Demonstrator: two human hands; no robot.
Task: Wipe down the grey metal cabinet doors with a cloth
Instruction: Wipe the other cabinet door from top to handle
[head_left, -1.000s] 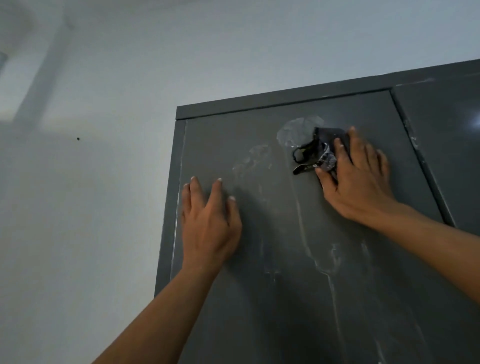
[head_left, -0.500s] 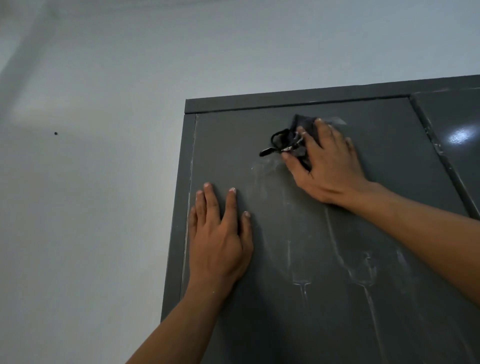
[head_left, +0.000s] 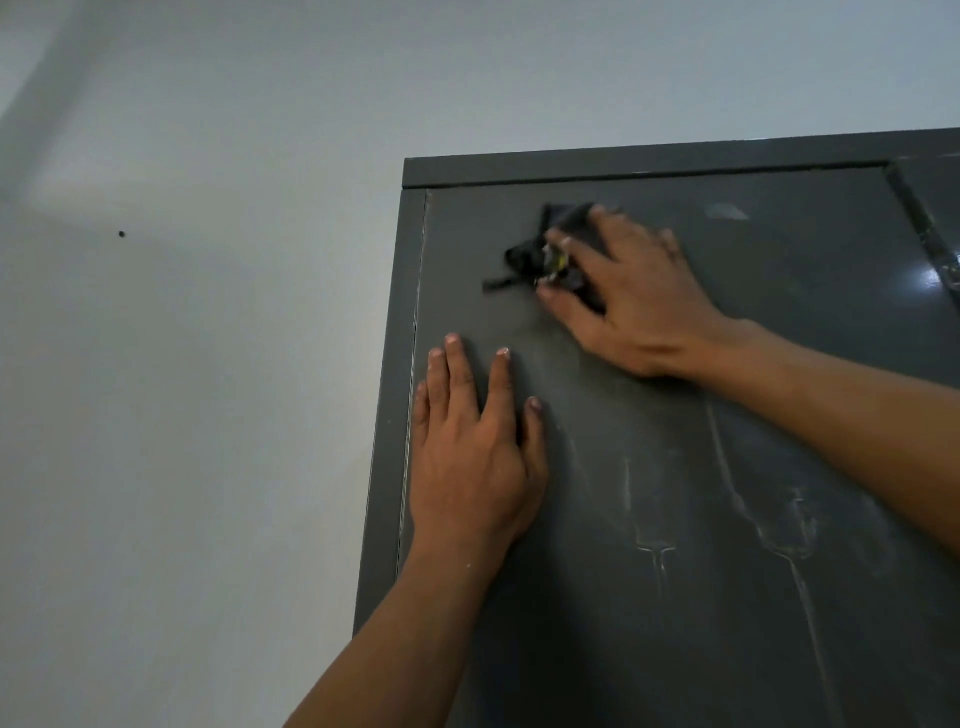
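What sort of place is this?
Indoors, probably a storage or utility room, though little shows: a tall grey metal cabinet against a plain white wall, its door streaked with dust, the right hand holding a dark cloth to it.

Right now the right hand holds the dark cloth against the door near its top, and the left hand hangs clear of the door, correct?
Not quite. The left hand lies flat on the door, below the cloth; the head view shows it. The right hand does hold the cloth near the top.
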